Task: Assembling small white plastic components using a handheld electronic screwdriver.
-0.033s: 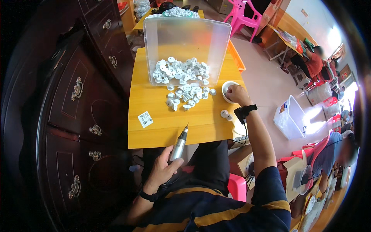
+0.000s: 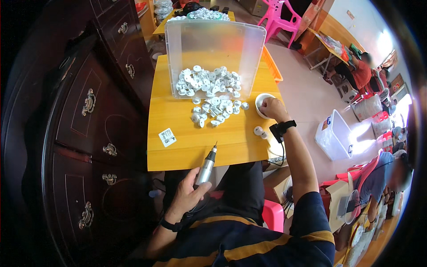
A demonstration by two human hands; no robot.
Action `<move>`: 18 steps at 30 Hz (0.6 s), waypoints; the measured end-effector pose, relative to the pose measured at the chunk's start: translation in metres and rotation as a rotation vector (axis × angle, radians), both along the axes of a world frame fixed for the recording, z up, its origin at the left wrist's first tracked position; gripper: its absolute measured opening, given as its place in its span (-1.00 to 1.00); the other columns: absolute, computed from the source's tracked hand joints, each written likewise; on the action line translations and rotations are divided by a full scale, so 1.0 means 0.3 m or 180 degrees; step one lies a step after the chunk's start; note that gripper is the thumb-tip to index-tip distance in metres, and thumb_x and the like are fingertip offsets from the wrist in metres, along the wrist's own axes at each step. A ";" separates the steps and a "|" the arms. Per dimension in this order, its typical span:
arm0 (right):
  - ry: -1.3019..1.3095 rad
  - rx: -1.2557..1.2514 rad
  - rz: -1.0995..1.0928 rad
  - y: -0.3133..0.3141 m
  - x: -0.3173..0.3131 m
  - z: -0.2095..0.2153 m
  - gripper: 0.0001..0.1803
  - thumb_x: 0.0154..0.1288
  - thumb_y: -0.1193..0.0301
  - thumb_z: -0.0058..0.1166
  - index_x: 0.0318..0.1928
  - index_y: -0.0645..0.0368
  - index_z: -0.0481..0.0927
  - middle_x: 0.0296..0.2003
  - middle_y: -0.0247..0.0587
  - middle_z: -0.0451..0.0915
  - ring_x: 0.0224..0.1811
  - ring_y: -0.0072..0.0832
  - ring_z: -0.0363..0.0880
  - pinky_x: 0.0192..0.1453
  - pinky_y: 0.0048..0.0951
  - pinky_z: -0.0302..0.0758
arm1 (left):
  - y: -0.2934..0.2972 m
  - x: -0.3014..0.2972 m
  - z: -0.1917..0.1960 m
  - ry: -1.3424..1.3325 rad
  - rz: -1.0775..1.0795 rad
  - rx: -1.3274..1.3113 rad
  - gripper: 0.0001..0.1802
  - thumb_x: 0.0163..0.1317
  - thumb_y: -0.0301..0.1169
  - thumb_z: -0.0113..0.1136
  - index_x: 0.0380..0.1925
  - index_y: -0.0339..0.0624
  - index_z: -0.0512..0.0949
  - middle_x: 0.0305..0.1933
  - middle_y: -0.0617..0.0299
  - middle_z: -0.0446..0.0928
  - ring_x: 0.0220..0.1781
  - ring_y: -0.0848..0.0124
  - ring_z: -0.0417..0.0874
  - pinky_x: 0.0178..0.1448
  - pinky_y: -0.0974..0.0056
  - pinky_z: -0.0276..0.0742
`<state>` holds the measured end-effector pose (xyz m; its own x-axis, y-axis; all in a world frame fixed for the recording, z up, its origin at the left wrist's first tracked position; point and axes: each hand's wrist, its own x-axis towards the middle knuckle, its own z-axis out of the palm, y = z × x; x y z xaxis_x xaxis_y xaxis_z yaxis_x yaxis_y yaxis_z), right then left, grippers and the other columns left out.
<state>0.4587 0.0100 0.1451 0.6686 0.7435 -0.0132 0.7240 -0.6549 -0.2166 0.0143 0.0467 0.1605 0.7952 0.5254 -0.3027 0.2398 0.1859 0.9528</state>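
My left hand [image 2: 189, 191] is wrapped round a silver electric screwdriver [image 2: 205, 172], whose thin bit points up over the near edge of the yellow table [image 2: 178, 156]. At the table's right side my right hand [image 2: 274, 108] reaches into a small white bowl [image 2: 261, 99]. Its fingers are bent together inside the bowl, and what they pinch, if anything, is hidden. A pile of small white round plastic parts [image 2: 215, 107] spills out of a clear plastic bin [image 2: 213, 44] tipped on its side. Two more white parts [image 2: 259, 131] lie apart, just below the bowl.
A white printed card [image 2: 167, 137] lies on the table's left. Dark wooden drawers [image 2: 84, 115] stand close on the left. An orange crate [image 2: 271, 64] is behind the bin. A clear tub [image 2: 333, 135] sits on the floor at right, with seated people [image 2: 362, 73] beyond.
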 end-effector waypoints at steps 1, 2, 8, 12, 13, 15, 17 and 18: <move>0.0000 0.0000 -0.0003 -0.002 0.004 -0.001 -0.84 0.04 0.27 0.25 -0.35 -0.01 0.73 -0.32 -0.05 0.72 -0.21 -0.10 0.70 -0.10 -0.12 0.62 | 0.002 0.002 0.000 0.0000 -0.0003 0.0000 -0.43 0.31 -0.41 0.23 0.27 -0.36 0.32 -0.29 0.25 0.49 -0.47 0.59 0.49 -0.40 0.46 0.47; 0.0048 0.0052 0.0017 -0.005 0.008 0.000 -0.84 0.05 0.27 0.24 -0.35 0.00 0.73 -0.33 -0.04 0.72 -0.21 -0.09 0.70 -0.10 -0.12 0.62 | 0.004 0.006 0.001 -0.0018 0.0008 -0.0010 -0.43 0.31 -0.41 0.23 0.27 -0.36 0.32 -0.29 0.26 0.49 -0.47 0.59 0.49 -0.40 0.46 0.46; -0.0031 0.0181 0.0268 0.002 -0.036 0.017 -0.79 0.09 0.28 0.20 -0.37 0.16 0.71 -0.37 0.03 0.69 -0.30 -0.06 0.68 -0.18 -0.17 0.60 | 0.004 -0.010 -0.040 -0.0057 0.0123 -0.0002 -0.36 0.26 -0.26 0.30 0.28 -0.30 0.37 -0.27 0.18 0.60 -0.50 0.54 0.58 -0.37 0.39 0.52; -0.0250 0.0065 0.0217 -0.026 -0.005 -0.018 -0.79 0.09 0.27 0.17 -0.39 0.14 0.70 -0.38 0.05 0.68 -0.30 -0.02 0.67 -0.19 -0.13 0.59 | -0.002 0.013 -0.021 -0.0033 -0.0045 0.0048 -0.37 0.28 -0.25 0.30 0.27 -0.30 0.37 -0.25 0.18 0.60 -0.48 0.52 0.58 -0.35 0.38 0.53; -0.0272 0.0039 0.0241 -0.028 -0.003 -0.024 -0.80 0.09 0.27 0.17 -0.39 0.14 0.70 -0.39 0.05 0.68 -0.30 -0.03 0.67 -0.18 -0.13 0.59 | -0.005 0.013 -0.017 -0.0005 -0.0068 0.0094 -0.38 0.29 -0.24 0.29 0.27 -0.30 0.37 -0.24 0.18 0.60 -0.48 0.51 0.58 -0.35 0.37 0.54; -0.0127 0.0055 0.0281 -0.032 -0.008 -0.017 -0.79 0.09 0.27 0.16 -0.39 0.13 0.70 -0.38 0.02 0.69 -0.30 -0.05 0.68 -0.16 -0.14 0.59 | -0.008 0.009 -0.023 -0.0084 0.0000 0.0119 -0.38 0.29 -0.22 0.29 0.27 -0.30 0.38 -0.23 0.16 0.59 -0.49 0.49 0.58 -0.36 0.37 0.54; -0.0105 0.0098 0.0248 -0.018 -0.026 -0.005 -0.79 0.10 0.28 0.19 -0.38 0.16 0.70 -0.38 0.02 0.70 -0.30 -0.07 0.68 -0.15 -0.16 0.59 | -0.004 0.003 -0.027 -0.0058 -0.0002 0.0075 -0.37 0.29 -0.21 0.28 0.27 -0.30 0.38 -0.22 0.17 0.58 -0.49 0.49 0.59 -0.36 0.37 0.54; 0.0001 0.0238 0.0251 -0.026 -0.033 0.004 -0.80 0.11 0.29 0.21 -0.38 0.17 0.69 -0.38 0.02 0.70 -0.30 -0.08 0.69 -0.15 -0.17 0.59 | -0.003 0.004 -0.028 -0.0062 0.0002 0.0076 -0.36 0.29 -0.20 0.28 0.28 -0.30 0.37 -0.23 0.17 0.59 -0.49 0.51 0.58 -0.36 0.37 0.54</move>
